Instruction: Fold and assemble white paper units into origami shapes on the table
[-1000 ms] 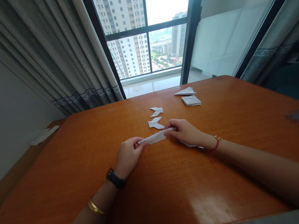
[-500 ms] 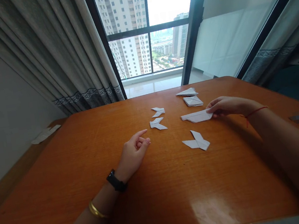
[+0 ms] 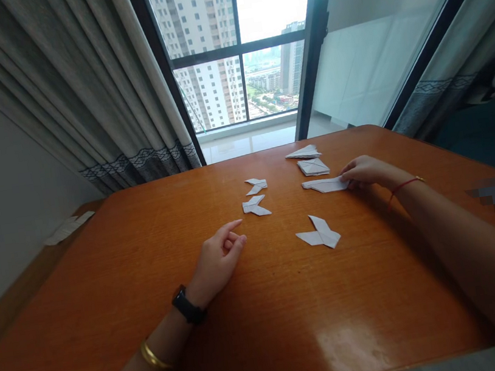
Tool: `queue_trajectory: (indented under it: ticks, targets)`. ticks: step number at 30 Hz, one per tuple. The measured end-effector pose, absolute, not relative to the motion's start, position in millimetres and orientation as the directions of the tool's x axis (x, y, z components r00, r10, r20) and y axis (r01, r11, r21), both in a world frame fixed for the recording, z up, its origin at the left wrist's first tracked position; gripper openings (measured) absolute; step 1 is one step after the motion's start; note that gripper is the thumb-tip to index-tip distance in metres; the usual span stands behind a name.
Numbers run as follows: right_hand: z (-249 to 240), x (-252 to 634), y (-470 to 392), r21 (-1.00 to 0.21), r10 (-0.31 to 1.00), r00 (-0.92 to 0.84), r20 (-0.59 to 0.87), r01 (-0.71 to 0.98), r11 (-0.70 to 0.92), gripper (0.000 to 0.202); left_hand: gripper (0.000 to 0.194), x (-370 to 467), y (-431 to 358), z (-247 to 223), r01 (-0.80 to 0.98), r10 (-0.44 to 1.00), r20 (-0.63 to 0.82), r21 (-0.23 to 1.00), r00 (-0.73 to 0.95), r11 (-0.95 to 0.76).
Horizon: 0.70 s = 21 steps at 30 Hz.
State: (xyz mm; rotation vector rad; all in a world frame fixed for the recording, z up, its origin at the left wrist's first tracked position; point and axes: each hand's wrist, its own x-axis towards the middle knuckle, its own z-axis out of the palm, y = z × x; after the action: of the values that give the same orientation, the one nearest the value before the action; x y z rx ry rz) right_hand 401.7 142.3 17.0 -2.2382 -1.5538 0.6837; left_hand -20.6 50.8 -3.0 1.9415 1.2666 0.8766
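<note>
My right hand (image 3: 363,172) pinches the right end of a long folded white paper (image 3: 327,185) at the right of the table. Just behind it lie a squarish folded paper (image 3: 314,167) and a pointed one (image 3: 303,152). Nearer to me rests a V-shaped folded paper (image 3: 321,233). My left hand (image 3: 221,253) holds nothing; its index finger is stretched out and its thumb stands apart. Beyond its fingertips are two small forked papers, one nearer (image 3: 256,205) and one farther (image 3: 256,185).
The pieces lie on a glossy orange-brown wooden table (image 3: 147,255). A pale strip (image 3: 69,228) is beyond its left edge. Behind stand a grey curtain (image 3: 115,93) and a window. A blurred-out patch covers something at the right edge.
My right hand has shifted the long folded paper slightly back, closer to the squarish one, and the paper now shows narrower. The whole view has turned a little. My left hand keeps its pose.
</note>
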Motion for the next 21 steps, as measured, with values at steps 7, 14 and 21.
queue_trajectory:
  ticks: [7,14,21]
  targets:
    - [45,383,139,-0.356,0.960,0.200,-0.195,0.898,-0.259,0.028,0.038,-18,48,1,0.513,0.930,0.191,0.790,0.315,-0.336]
    - [43,295,106,-0.332,0.834,-0.284,-0.474,0.934,0.129,0.037,0.031,-16,45,5,0.479,0.926,0.189,0.811,0.326,-0.335]
    - [37,259,90,-0.744,0.902,-0.371,-0.220,0.662,0.090,0.032,0.029,-13,41,8,0.469,0.923,0.140,0.828,0.358,-0.307]
